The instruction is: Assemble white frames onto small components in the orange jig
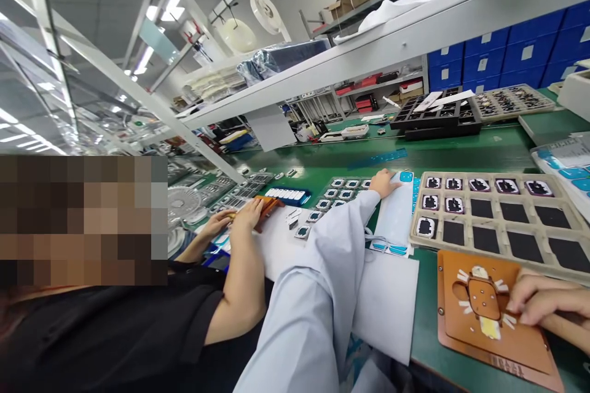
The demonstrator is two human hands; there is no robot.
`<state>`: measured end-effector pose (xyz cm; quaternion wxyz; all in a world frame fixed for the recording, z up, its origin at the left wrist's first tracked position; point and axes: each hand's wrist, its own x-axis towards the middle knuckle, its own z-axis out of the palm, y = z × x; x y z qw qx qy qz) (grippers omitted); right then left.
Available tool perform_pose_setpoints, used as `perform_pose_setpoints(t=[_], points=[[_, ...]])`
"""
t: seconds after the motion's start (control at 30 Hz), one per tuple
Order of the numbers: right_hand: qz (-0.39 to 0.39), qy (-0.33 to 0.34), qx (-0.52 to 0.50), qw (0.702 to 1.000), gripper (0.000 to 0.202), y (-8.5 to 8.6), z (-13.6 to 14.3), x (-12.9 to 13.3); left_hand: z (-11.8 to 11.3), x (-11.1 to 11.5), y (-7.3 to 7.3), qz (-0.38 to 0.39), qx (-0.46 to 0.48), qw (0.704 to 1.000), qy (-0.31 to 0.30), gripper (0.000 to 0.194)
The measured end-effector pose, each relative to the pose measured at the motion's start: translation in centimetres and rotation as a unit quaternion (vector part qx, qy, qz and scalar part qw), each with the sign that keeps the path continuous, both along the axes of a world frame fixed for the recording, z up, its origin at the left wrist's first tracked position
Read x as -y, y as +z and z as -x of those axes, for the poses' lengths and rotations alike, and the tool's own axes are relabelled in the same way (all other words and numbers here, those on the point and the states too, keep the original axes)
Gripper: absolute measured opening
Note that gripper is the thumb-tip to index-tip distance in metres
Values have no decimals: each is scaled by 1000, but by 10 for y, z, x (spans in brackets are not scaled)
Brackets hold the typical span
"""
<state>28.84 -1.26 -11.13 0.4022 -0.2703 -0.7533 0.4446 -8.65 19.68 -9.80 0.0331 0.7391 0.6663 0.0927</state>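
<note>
My left hand (383, 184), at the end of a light blue sleeve, grips the upper left edge of a pale sheet (394, 215) with blue stickers, its thumb lying on the sheet. At the right, my right hand (537, 299) has its fingers curled together over the right part of an orange fixture plate (449, 334). What its fingertips hold, if anything, is too small to tell. White strips and a yellow-white piece (489, 327) lie on the plate. Behind it stands a beige tray (417, 233) with dark framed parts in some compartments.
At the left a person in a black top (161, 325) works with both hands at another orange fixture (270, 206). Small framed parts (326, 204) lie between us. Black trays (437, 116) stand at the back of the green bench, under a white shelf (299, 77).
</note>
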Motion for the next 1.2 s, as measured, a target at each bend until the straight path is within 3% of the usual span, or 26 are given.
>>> perform_pose_setpoints(t=[0.13, 0.4, 0.57, 0.67, 0.73, 0.8, 0.87, 0.9, 0.97, 1.03, 1.2], points=[[-7, 63, 3, 998, 21, 8, 2, -1, -5, 10, 4, -15, 15, 1000, 13, 40], [1, 75, -21, 997, 27, 22, 11, -1, -11, 18, 8, -26, 19, 997, 66, 45], [-16, 86, -32, 996, 31, 19, 8, -1, -7, 26, 35, -61, 44, 994, 81, 50], [-34, 58, -15, 998, 27, 21, 2, -3, -11, 51, 61, -77, 74, 993, 42, 39], [-72, -15, 30, 997, 23, 27, 2, -12, -20, 82, 75, -79, 98, 992, -24, 35], [-155, -94, 121, 976, 25, 35, 9, -29, -35, 120, 82, -62, 122, 984, -118, 36], [-275, -91, 270, 918, 26, 44, 23, -53, -53, 158, 78, -27, 144, 962, -229, 45], [-285, -86, 299, 907, 24, 47, 31, -65, -63, 173, 73, -11, 174, 935, -310, 53], [-284, -82, 333, 895, 21, 49, 48, -88, -81, 195, 58, 9, 221, 888, -402, 66], [-278, -78, 366, 885, 18, 47, 62, -103, -95, 204, 41, 20, 244, 869, -430, 71], [-269, -78, 389, 878, 14, 44, 74, -114, -103, 202, 13, -33, 197, 871, -448, 71]])
